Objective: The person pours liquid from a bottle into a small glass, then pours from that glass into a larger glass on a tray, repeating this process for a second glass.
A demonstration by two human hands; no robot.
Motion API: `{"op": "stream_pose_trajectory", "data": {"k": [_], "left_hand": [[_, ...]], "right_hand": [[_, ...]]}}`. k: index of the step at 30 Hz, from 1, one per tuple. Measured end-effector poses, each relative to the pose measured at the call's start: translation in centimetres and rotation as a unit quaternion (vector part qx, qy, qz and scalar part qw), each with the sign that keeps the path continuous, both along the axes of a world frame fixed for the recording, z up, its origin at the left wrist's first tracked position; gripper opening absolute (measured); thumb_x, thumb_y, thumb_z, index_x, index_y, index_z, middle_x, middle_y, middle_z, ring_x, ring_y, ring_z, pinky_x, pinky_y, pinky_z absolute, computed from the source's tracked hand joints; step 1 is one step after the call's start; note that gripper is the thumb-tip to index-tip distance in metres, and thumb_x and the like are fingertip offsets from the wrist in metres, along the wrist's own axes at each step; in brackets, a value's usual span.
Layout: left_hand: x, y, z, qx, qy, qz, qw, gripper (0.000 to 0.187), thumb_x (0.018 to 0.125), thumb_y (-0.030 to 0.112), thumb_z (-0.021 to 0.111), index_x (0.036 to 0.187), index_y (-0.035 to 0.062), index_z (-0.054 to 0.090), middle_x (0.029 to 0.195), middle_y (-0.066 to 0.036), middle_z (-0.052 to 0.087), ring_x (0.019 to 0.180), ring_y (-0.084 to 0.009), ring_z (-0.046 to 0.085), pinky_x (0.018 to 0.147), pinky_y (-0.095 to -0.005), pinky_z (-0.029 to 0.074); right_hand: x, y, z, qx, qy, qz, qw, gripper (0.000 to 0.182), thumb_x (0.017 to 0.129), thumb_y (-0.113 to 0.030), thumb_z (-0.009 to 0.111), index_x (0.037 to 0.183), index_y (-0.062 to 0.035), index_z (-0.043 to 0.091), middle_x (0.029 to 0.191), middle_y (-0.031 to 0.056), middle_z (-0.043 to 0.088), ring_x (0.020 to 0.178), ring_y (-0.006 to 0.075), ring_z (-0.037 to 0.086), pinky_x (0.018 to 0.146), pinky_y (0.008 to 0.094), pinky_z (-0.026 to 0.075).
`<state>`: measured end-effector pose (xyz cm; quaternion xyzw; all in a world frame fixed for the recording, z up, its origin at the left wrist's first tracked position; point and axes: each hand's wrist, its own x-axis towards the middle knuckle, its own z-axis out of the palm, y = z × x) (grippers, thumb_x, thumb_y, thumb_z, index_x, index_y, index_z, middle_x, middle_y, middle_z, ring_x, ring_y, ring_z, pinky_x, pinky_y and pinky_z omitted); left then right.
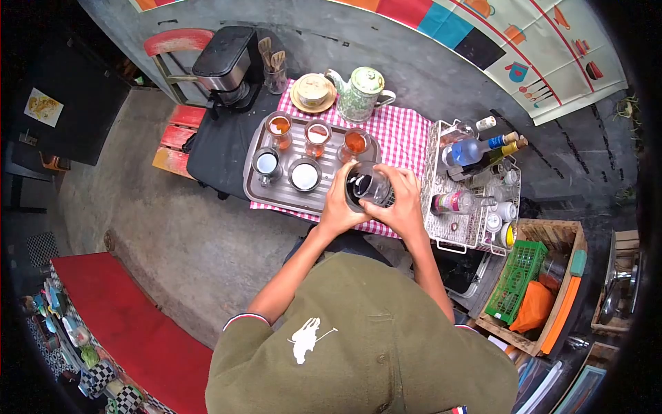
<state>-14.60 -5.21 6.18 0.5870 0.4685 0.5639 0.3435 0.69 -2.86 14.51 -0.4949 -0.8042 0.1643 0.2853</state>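
Over the tray's near right corner, my left hand [339, 210] is wrapped round a glass of dark drink [355, 181]. Close against it, my right hand [403, 207] grips a clear glass [376, 188], which overlaps the dark one in this view. On the grey serving tray [258, 192] stand several glasses. Three hold amber drink: a left glass [279, 129], a middle glass [317, 136] and a right glass [355, 142]. Nearer to me are a glass mug [266, 164] and a dark-rimmed cup [304, 175], both with pale contents.
Behind the tray, a green patterned teapot [360, 96] and a lidded cup on a saucer [314, 92] stand on checked cloth [407, 131]. A coffee maker [226, 65] is at left. At right are a wire rack [441, 228] of bottles and a wooden crate [569, 238].
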Motion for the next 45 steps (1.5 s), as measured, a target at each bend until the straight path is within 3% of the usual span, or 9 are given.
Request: {"op": "stream_pose_trajectory", "data": {"k": [23,24,26,45], "left_hand": [[-0.4,0.6,-0.6,0.015,0.017,-0.004,1.0,0.102,0.058,0.024,0.089,0.142,-0.0012,0.037,0.137,-0.023,0.05,0.129,-0.0395,0.05,0.109,-0.0456,0.042],[-0.4,0.6,-0.5,0.02,0.027,0.0,0.999,0.103,0.058,0.025,0.089,0.142,-0.0015,0.037,0.137,-0.023,0.049,0.13,-0.0397,0.05,0.109,-0.0458,0.041],[-0.4,0.6,-0.3,0.022,0.03,0.0,0.999,0.104,0.058,0.026,0.09,0.143,-0.0018,0.037,0.138,-0.023,0.049,0.13,-0.0395,0.049,0.11,-0.0458,0.04],[-1.0,0.4,-0.2,0.017,0.0,0.0,1.0,0.102,0.058,0.022,0.088,0.142,-0.0016,0.036,0.137,-0.023,0.05,0.128,-0.0389,0.051,0.107,-0.0451,0.043]], "right_hand": [[-0.4,0.3,0.3,-0.016,-0.005,0.002,1.0,0.065,0.06,-0.03,0.083,0.119,-0.0129,0.064,0.1,0.0066,0.065,0.105,0.0299,0.054,0.096,0.0446,0.037],[-0.5,0.3,0.7,-0.009,-0.029,-0.003,1.0,0.064,0.058,-0.027,0.084,0.117,-0.0104,0.065,0.109,0.0084,0.067,0.105,0.0303,0.058,0.096,0.0437,0.041],[-0.6,0.2,0.7,-0.015,-0.014,-0.001,1.0,0.065,0.059,-0.029,0.083,0.119,-0.0133,0.064,0.099,0.0062,0.064,0.104,0.0299,0.054,0.096,0.0446,0.036],[-1.3,0.5,1.1,-0.018,-0.051,0.014,0.998,0.066,0.059,-0.034,0.083,0.119,-0.0137,0.065,0.101,0.0058,0.065,0.105,0.0299,0.053,0.096,0.0446,0.036]]}}
